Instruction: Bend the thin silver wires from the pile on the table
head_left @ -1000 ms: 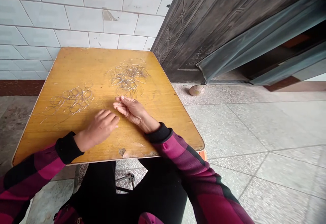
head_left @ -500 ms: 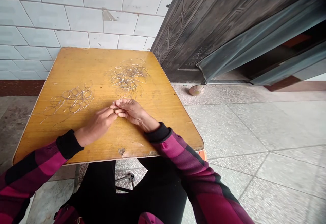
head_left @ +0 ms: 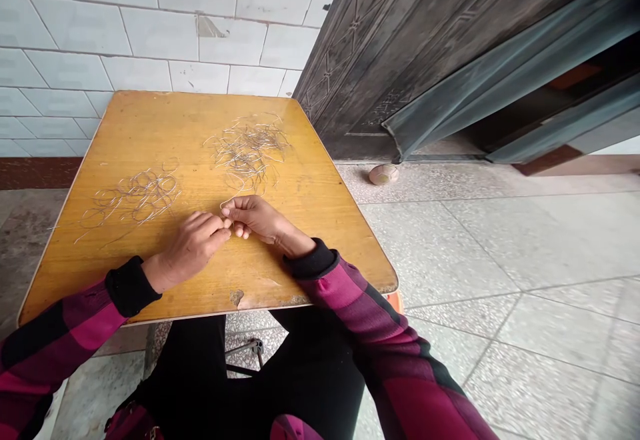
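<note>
Silver coiled wire (head_left: 135, 199) and tangled wire (head_left: 247, 150) lie on the surface (head_left: 125, 127), right hand (head_left: 255, 220) narrowly pinching a strand (head_left: 223, 205), left hand (head_left: 193, 247) grip unclear.

one left hand (head_left: 190, 250), one right hand (head_left: 255, 219), two wire tangles (head_left: 247, 148)

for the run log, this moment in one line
left hand: fingers against right hand | right hand: pinching thin wire | table: wire rings, wire tangle
</note>
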Available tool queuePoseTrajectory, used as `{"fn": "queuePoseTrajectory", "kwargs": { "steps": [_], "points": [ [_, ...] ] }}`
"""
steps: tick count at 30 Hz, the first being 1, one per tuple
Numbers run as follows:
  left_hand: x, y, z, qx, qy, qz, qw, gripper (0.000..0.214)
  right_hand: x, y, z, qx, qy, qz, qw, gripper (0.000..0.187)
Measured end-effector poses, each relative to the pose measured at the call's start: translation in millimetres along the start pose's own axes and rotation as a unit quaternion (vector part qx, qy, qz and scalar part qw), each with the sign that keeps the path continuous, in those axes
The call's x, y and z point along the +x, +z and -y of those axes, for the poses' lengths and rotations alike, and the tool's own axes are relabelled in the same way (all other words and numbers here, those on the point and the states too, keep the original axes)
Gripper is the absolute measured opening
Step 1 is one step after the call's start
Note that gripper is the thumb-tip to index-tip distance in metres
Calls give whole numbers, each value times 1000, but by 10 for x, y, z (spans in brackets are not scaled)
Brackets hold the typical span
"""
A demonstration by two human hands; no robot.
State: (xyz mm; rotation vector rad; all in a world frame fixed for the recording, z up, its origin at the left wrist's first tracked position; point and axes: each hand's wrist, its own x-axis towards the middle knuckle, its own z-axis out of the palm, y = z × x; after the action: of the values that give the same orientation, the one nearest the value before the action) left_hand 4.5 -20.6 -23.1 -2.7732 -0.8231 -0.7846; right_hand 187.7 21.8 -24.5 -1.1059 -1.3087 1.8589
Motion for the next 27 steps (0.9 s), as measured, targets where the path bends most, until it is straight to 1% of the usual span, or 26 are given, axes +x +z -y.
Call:
{"fn": "queuePoseTrajectory", "kwargs": {
  "steps": [5,11,16,19,27],
  "points": [
    [-5,3,0,22,-1,27,999,26,-12,20,24,20,11,-7,1000,14],
    [-52,39,-41,43,19,25,999,29,-3,16,2,7,33,-9,999,9],
    [-104,11,-106,22,47,31,998,29,-8,-6,-15,-25,59,9,998,7],
    [-121,-24,-170,12,52,42,998,30,-9,-15,-15,-40,72,12,997,6],
    [-150,-64,-341,8,68,42,997,31,-43,20,14,-106,74,44,991,12]
  ]
}}
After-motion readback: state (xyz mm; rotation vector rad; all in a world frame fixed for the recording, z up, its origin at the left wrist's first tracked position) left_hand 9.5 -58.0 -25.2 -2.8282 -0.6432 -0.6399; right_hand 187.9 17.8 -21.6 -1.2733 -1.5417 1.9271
